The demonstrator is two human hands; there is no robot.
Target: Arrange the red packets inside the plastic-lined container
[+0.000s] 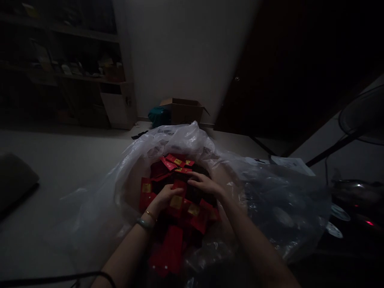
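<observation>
A pile of red packets (193,212) with gold labels lies inside a large translucent plastic bag (192,136), which is spread wide open. My left hand (166,197), with a bangle (145,224) and a thin bracelet at its wrist, is closed on one red packet (176,203), the thumb across its front. My right hand (204,183) reaches in from the other side, just right of that packet's upper end. Its fingers are apart and slightly bent, and I see nothing held in them. Dim light hides whether the fingertips touch a packet.
Behind the bag stand an open cardboard box (187,111) and a teal bundle (159,117) against the wall. Shelves (87,76) with small items fill the left back. A dark door (270,72) and a fan (360,116) are at right. A black cable crosses the lower left.
</observation>
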